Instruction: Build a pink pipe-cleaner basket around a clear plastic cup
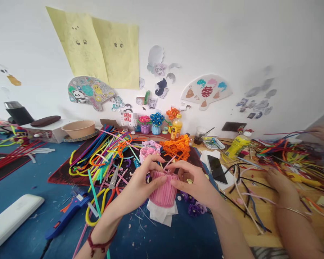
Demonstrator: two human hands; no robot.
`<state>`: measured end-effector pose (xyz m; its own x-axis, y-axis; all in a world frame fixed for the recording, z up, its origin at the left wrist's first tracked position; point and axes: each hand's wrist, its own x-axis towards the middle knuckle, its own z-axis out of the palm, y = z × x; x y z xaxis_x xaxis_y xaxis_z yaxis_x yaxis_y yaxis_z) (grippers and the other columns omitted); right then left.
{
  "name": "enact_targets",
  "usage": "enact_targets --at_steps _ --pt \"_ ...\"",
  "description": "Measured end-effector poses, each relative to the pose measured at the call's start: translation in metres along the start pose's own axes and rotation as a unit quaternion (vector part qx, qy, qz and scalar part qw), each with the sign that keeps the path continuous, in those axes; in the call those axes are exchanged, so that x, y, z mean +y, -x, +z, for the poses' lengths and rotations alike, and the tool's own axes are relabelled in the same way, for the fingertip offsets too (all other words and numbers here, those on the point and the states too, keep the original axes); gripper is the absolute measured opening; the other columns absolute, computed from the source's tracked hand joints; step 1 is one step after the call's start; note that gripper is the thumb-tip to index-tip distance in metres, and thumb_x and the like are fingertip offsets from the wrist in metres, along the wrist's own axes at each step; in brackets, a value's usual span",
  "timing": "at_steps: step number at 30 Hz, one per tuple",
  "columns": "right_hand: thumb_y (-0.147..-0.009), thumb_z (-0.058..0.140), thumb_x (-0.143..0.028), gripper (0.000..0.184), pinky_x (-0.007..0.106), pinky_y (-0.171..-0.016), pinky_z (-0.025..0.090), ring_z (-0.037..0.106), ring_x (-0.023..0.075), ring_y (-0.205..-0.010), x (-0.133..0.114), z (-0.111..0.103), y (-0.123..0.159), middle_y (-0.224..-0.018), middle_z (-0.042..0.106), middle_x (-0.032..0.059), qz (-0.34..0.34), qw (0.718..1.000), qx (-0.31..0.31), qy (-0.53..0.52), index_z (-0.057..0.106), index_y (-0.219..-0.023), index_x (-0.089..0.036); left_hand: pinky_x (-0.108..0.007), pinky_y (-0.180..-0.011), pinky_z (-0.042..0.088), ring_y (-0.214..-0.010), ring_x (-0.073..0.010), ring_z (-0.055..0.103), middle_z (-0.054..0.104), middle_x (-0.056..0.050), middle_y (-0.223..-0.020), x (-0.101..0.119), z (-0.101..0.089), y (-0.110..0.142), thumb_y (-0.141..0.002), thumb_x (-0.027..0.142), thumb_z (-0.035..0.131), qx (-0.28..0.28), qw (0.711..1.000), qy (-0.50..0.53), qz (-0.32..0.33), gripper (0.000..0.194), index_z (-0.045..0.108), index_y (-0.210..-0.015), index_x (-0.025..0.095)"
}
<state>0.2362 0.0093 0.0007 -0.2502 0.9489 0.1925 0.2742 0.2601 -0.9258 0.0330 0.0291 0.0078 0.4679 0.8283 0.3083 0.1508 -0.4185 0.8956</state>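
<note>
A pink flowerpot of ribbed pipe cleaners (pixel 164 196) stands upright between my hands. My left hand (pixel 143 180) is closed on its left rim, thumb across the front. My right hand (pixel 194 178) pinches the right rim, its index finger bent over the top. A thin pink pipe cleaner (pixel 169 162) sticks up from the pot's opening between my fingertips; which fingers touch it I cannot tell. White paper (pixel 163 215) lies beneath the pot. Just behind are pink pipe-cleaner flowers (pixel 149 150), partly hidden by my left hand.
A blue glue gun (pixel 67 214), scissors (pixel 113 178) and a white case (pixel 14 221) lie left. Bundled pipe cleaners (pixel 97 158), orange flowers (pixel 175 148) and finished flowerpots (pixel 156 126) sit behind. To the right are a phone (pixel 216 168), a yellow-green bottle (pixel 238 144) and another person's arm (pixel 294 216).
</note>
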Motion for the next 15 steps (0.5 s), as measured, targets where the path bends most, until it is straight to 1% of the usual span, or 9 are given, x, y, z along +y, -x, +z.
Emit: enact_targets --at_steps 2,3,4,6,9,11,12,13,15 --pt "-0.082 0.072 -0.045 0.028 0.026 -0.062 0.047 0.057 0.0151 -0.07 0.001 0.0 0.0 -0.089 0.068 0.0035 0.019 0.999 -0.018 -0.023 0.072 -0.093 -0.019 -0.03 -0.081 0.045 -0.086 -0.0153 0.06 0.061 0.001 -0.088 0.0 0.002 0.001 -0.092 0.027 0.058 0.003 1.0 0.009 -0.003 0.025 0.05 -0.116 0.026" --pt "-0.081 0.071 -0.049 0.031 0.026 -0.062 0.048 0.058 0.0154 -0.07 0.0 0.001 0.001 -0.083 0.067 0.0028 0.028 0.998 -0.03 -0.044 0.071 -0.086 -0.019 -0.03 -0.08 0.046 -0.086 -0.0153 0.06 0.061 0.001 -0.088 0.0 0.003 0.001 -0.092 0.027 0.058 0.006 1.0 0.012 -0.005 0.025 0.05 -0.116 0.026" --pt "-0.08 0.071 -0.053 0.035 0.026 -0.063 0.048 0.059 0.0158 -0.07 0.0 0.002 0.001 -0.079 0.066 0.0022 0.034 0.996 -0.038 -0.069 0.07 -0.082 -0.018 -0.03 -0.079 0.047 -0.086 -0.0154 0.06 0.061 0.001 -0.089 0.0 0.004 0.001 -0.092 0.027 0.058 0.009 1.0 0.015 -0.005 0.025 0.05 -0.116 0.026" --pt "-0.075 0.075 -0.057 0.04 0.027 -0.063 0.049 0.059 0.0157 -0.068 -0.001 0.003 0.002 -0.077 0.066 0.0015 0.041 0.992 -0.047 -0.111 0.07 -0.081 -0.018 -0.03 -0.078 0.047 -0.086 -0.016 0.061 0.061 0.0 -0.088 0.0 0.004 0.002 -0.092 0.027 0.059 0.017 1.0 0.015 -0.003 0.024 0.05 -0.115 0.026" --pt "-0.07 0.081 -0.05 0.037 0.026 -0.062 0.048 0.058 0.0146 -0.067 -0.004 0.006 0.006 -0.078 0.065 0.001 0.038 0.99 -0.026 -0.132 0.072 -0.084 -0.017 -0.033 -0.083 0.047 -0.092 -0.0172 0.06 0.061 -0.002 -0.096 0.003 0.003 0.005 -0.093 0.027 0.059 0.042 0.999 0.003 0.008 0.021 0.052 -0.112 0.026" --pt "-0.072 0.082 -0.041 0.028 0.024 -0.06 0.048 0.056 0.0132 -0.066 -0.008 0.009 0.01 -0.078 0.065 0.0006 0.034 0.992 0.011 -0.119 0.072 -0.083 -0.017 -0.034 -0.088 0.045 -0.1 -0.0176 0.057 0.06 -0.003 -0.106 0.009 0.003 0.01 -0.092 0.023 0.061 0.088 0.993 -0.06 0.052 0.02 0.055 -0.11 0.027" --pt "-0.074 0.081 -0.036 0.023 0.023 -0.06 0.048 0.056 0.0127 -0.066 -0.011 0.011 0.013 -0.079 0.064 0.0005 0.03 0.993 0.032 -0.11 0.071 -0.083 -0.017 -0.033 -0.088 0.044 -0.102 -0.0174 0.056 0.059 -0.003 -0.108 0.013 0.003 0.013 -0.091 0.019 0.062 0.122 0.982 -0.116 0.09 0.02 0.057 -0.108 0.027" --pt "-0.076 0.079 -0.033 0.018 0.022 -0.06 0.048 0.055 0.0123 -0.066 -0.013 0.013 0.016 -0.078 0.063 0.0 0.026 0.993 0.052 -0.103 0.071 -0.083 -0.018 -0.032 -0.087 0.044 -0.1 -0.0169 0.055 0.059 -0.002 -0.106 0.017 0.003 0.016 -0.09 0.015 0.063 0.154 0.962 -0.18 0.135 0.019 0.058 -0.105 0.026" --pt "-0.079 0.076 -0.027 0.011 0.022 -0.058 0.047 0.056 0.0121 -0.065 -0.019 0.018 0.021 -0.077 0.062 -0.0006 0.008 0.993 0.084 -0.087 0.071 -0.084 -0.02 -0.03 -0.078 0.044 -0.09 -0.0152 0.055 0.061 -0.001 -0.096 0.026 0.005 0.022 -0.087 0.009 0.064 0.19 0.913 -0.287 0.218 0.019 0.059 -0.099 0.023"
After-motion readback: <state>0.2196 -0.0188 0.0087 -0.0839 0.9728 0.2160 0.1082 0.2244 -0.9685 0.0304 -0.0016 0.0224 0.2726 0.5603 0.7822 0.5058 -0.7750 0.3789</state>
